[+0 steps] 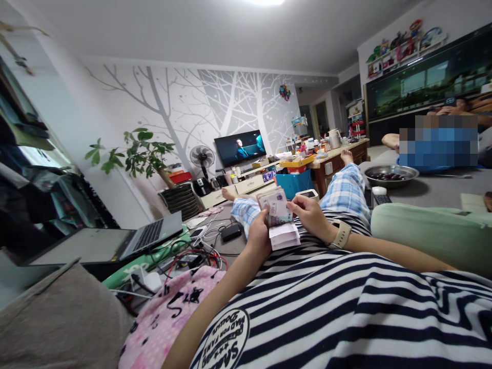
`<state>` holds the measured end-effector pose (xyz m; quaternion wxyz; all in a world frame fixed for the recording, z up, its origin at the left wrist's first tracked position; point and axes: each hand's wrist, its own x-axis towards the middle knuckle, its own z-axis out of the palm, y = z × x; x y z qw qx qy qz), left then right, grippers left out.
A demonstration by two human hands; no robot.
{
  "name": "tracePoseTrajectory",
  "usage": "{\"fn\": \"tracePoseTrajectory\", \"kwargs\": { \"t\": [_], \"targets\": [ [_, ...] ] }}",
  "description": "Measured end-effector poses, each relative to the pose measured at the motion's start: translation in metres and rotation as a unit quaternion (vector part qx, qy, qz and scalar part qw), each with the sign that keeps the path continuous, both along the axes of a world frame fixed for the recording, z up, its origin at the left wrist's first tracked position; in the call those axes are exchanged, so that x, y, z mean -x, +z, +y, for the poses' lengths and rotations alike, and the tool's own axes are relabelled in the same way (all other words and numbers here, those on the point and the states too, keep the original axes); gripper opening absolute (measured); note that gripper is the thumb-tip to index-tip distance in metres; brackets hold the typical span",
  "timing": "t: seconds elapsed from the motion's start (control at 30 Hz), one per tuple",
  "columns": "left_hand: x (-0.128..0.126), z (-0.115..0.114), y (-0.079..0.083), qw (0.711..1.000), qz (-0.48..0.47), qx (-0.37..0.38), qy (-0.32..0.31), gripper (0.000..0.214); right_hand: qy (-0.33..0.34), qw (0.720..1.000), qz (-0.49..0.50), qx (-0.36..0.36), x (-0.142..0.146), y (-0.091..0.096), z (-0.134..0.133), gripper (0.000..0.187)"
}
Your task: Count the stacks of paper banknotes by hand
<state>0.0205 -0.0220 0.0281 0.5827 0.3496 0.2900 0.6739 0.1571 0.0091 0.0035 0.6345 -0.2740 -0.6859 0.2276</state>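
A stack of banknotes (275, 205) is held upright over my lap, its printed faces toward me. My left hand (260, 233) wraps round the stack's left side, the thumb lying along its edge. With thumb and fingers pinched, my right hand (310, 216) grips the right edge of the notes; a pale watch sits on that wrist. Paler folded notes (284, 237) hang below the stack, against my striped shirt. Just behind the hands lies a white box-like object (307, 195), partly hidden by the right hand.
An open laptop (149, 237), tangled cables and a black box (231, 232) lie to the left. On the right are a metal bowl (391, 176) of dark round fruit, a green cushion (426, 233) and another person holding a phone. A cluttered wooden table (338, 151) stands ahead.
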Motion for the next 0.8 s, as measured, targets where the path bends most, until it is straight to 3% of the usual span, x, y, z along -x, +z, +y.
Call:
{"fn": "tracePoseTrajectory", "kwargs": {
  "t": [0.33, 0.8],
  "targets": [
    [0.0, -0.002, 0.002, 1.0, 0.019, 0.021, 0.004, 0.021, 0.051, 0.996, -0.022, -0.07, 0.0, 0.002, -0.012, 0.033],
    [0.004, 0.002, -0.004, 0.999, 0.035, -0.01, -0.018, 0.017, 0.06, 0.996, -0.028, -0.065, 0.001, -0.002, -0.009, 0.032]
  ]
}}
